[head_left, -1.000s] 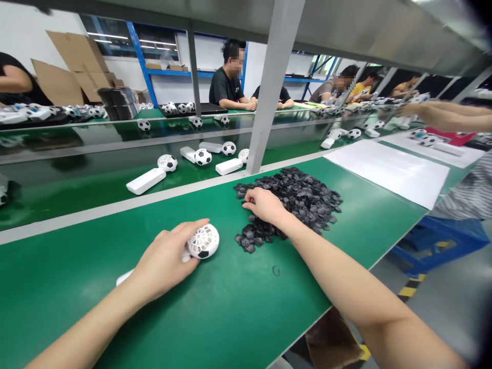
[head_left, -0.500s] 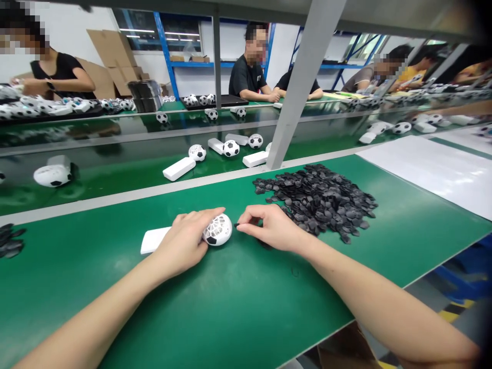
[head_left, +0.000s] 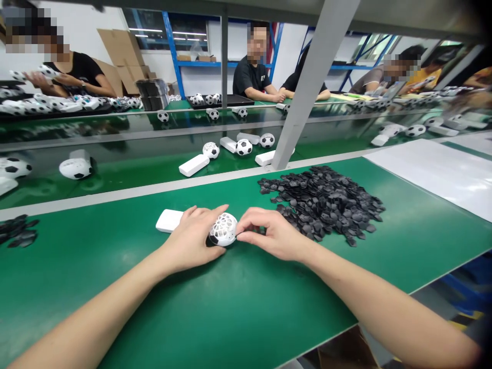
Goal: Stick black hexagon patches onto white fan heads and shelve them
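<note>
My left hand (head_left: 194,237) is wrapped over a white football-shaped fan (head_left: 224,229) with a slatted front, holding it against the green worktop. Its white rectangular handle (head_left: 169,221) sticks out on the far side of that hand. My right hand (head_left: 271,233) pinches a small black patch, mostly hidden by the fingertips, against the right side of the ball. Behind the right hand lies a heap of black pentagonal patches (head_left: 326,202).
A smaller pile of black patches (head_left: 19,230) lies at the left. Beyond the ledge, a conveyor (head_left: 146,169) carries several football-shaped units. A grey post (head_left: 307,97) rises by the heap. White sheets (head_left: 434,171) lie at right. Several people sit across the line.
My right hand has brought the black patch up to the ball's right side, closing the small gap. The view has shifted slightly, and conveyor units at the left have moved right.
</note>
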A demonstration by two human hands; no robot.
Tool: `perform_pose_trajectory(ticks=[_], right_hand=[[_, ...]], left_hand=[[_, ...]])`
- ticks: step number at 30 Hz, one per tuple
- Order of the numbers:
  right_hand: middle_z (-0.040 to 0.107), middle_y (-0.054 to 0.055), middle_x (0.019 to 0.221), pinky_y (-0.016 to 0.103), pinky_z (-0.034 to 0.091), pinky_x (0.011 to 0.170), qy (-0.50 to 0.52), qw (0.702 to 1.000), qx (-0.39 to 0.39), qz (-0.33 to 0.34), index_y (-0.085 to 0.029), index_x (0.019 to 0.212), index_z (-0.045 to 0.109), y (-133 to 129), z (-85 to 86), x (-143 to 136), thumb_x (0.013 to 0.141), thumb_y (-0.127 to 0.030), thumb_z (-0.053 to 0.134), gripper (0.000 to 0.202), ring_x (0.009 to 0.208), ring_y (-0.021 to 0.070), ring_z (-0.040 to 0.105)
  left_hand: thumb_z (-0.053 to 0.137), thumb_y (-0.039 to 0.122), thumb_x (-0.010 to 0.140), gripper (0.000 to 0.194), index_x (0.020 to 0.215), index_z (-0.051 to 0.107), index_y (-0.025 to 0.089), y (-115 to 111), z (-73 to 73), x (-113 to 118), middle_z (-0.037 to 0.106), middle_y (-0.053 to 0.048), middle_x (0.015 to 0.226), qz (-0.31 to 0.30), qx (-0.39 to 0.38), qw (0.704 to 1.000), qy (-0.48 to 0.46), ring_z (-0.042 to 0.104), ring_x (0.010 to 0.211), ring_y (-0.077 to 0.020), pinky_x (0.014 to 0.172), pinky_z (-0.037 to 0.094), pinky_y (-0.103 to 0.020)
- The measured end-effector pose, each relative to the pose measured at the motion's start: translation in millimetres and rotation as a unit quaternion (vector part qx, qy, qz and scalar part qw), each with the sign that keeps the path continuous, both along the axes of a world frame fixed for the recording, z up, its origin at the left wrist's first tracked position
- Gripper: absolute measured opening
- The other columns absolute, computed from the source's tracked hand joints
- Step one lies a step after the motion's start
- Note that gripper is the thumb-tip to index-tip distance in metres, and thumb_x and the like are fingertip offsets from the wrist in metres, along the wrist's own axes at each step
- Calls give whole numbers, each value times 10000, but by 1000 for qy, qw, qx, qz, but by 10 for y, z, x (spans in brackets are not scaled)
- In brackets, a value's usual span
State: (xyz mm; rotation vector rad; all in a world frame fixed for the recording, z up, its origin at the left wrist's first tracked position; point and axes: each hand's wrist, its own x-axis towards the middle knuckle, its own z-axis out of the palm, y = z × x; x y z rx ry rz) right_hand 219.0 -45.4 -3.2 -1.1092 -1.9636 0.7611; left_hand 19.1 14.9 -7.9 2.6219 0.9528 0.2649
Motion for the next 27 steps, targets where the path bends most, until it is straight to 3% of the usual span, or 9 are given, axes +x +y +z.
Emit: perform_pose_trajectory(ticks=[3,5,11,18,24,27], right_hand=[[604,0,770,232,433,669,12,1000,-18,5,-170,804,616,-10,-38,-51,796,-155,578,41,695,110,537],[591,2,775,243,424,696,8,1000,-12,-4,-170,780,618,2,-69,-73,786,-155,593,29,731,118,534],[486,-13,776,229,409,649,70,995,-59,-44,-162,705,562,85,-183,-110,735,-188,653,100,682,94,470],[449,-28,833,214,387,580,106,980,-158,-62,-185,822,470,137,-254,-124,670,-270,701,290,624,70,435],[458,10,981,227,430,586,71,987,-131,-66,-198,919,455,130,-253,-149,659,-310,705,378,663,79,499],[534,14,929,230,453,639,9,994,-89,-69,-179,893,519,214,-149,-4,759,-311,615,211,710,98,535]], left_hand=[[616,590,636,814,1306,355,208,-9,3,22,542,-78,1189,26,-14,1000,-8,446,1110,-284,1027,180,-500],[566,644,650,790,1282,394,203,-15,3,37,553,-83,1178,39,-16,999,-14,452,1108,-281,1025,185,-496],[555,554,711,601,1188,493,194,-48,19,73,585,-64,1141,54,-4,998,-29,501,1023,-268,978,260,-486],[583,514,695,561,1144,529,182,-25,29,68,604,-75,1067,51,-53,996,-60,520,955,-276,848,384,-428],[584,486,706,535,1148,523,191,2,32,48,603,-68,1064,7,-57,995,-76,535,939,-263,842,405,-419],[565,499,721,546,1177,496,207,6,25,32,579,-67,1117,-5,-46,997,-62,512,1005,-284,879,394,-448]])
